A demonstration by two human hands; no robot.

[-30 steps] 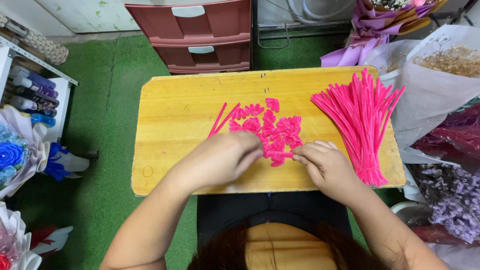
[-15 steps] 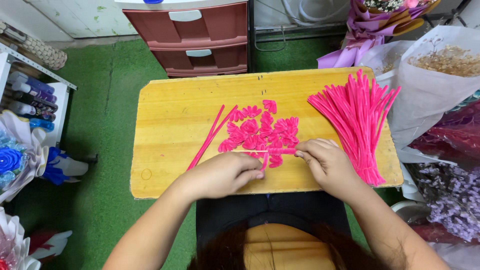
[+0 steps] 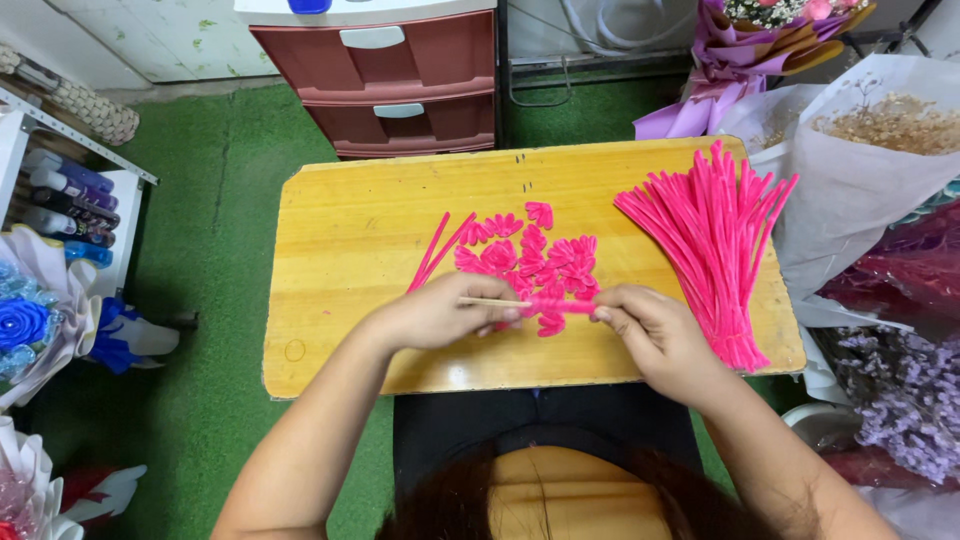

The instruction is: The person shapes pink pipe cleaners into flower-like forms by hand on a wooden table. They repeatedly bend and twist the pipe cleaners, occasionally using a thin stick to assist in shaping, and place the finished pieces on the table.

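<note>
Head view, person seated at a small yellow wooden table [image 3: 340, 260]. Left hand [image 3: 435, 312] pinches a thin wooden stick [image 3: 492, 301], fingers curled around it near the table's front edge, middle. Right hand [image 3: 655, 330] grips the other end, where a pink pipe cleaner [image 3: 560, 306] is wrapped on the stick; fingers closed on it. Stick lies roughly level between the two hands, just above the tabletop.

Just behind the hands, centre of the table: a scatter of small pink folded petal pieces [image 3: 530, 255], lying flat, some touching each other. Left of the scatter, a few loose straight pink pipe cleaners [image 3: 435, 250] lying slanted. Along the table's right edge, a big bundle of pink pipe cleaners [image 3: 715, 245], fanned out toward the back right corner, bunched at the front right corner.

Beyond the back edge: a reddish plastic drawer unit [image 3: 400, 75] on green floor mat [image 3: 215, 240]. Right of the table: paper-wrapped dried flower bouquets [image 3: 880, 150]. Left: a shelf with spray cans [image 3: 60, 195] and a blue rose bouquet [image 3: 25, 325].
</note>
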